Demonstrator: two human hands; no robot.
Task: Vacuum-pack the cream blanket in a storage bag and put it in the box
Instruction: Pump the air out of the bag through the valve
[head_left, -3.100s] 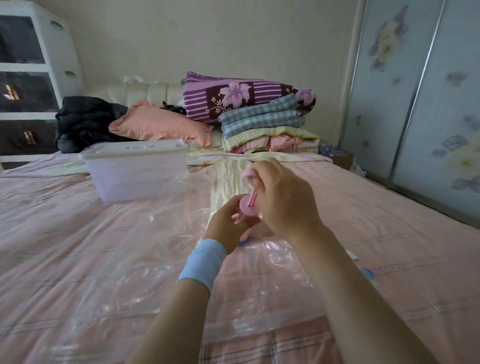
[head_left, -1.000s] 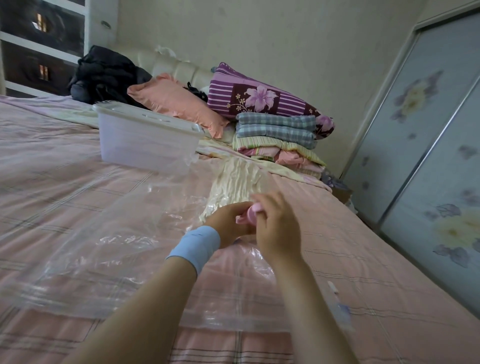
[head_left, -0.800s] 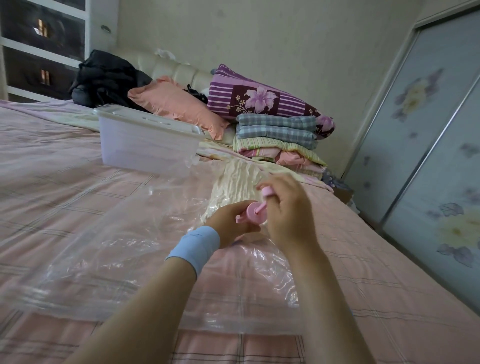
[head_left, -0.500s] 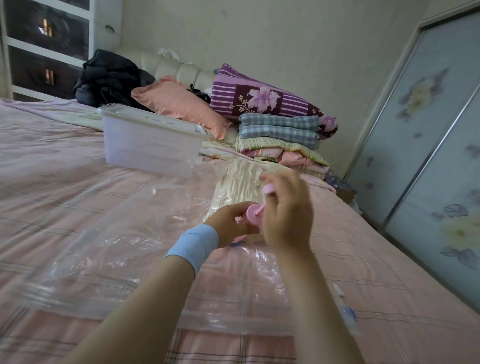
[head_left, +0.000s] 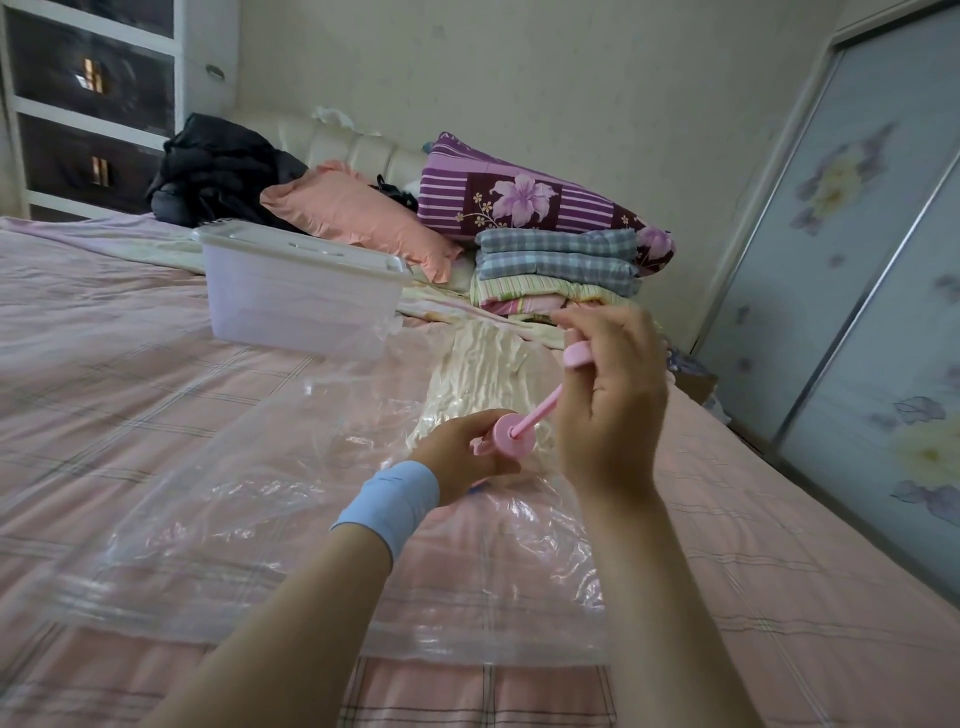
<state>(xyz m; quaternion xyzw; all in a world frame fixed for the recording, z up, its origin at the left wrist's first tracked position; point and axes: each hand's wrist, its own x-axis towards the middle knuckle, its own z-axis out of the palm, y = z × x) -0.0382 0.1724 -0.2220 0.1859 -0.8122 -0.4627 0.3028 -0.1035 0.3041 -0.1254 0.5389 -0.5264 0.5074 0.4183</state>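
Head view: the left hand (head_left: 460, 448) is clasping the pink pump (head_left: 511, 435) by its barrel. The right hand (head_left: 613, 405) fingers (head_left: 592, 319) are pinching the plunger handle (head_left: 577, 356), with the rod extended. The cream blanket (head_left: 483, 371) is lying inside the clear storage bag (head_left: 234, 493), just beyond the fingers. The lidded box (head_left: 296, 296) is sitting on the bed (head_left: 104, 364), farther beyond and leftward.

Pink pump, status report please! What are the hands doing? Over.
Left hand grips pump, right hand holds handle, rod drawn out. Cream blanket scrunched inside clear bag. Box beyond, lid on.
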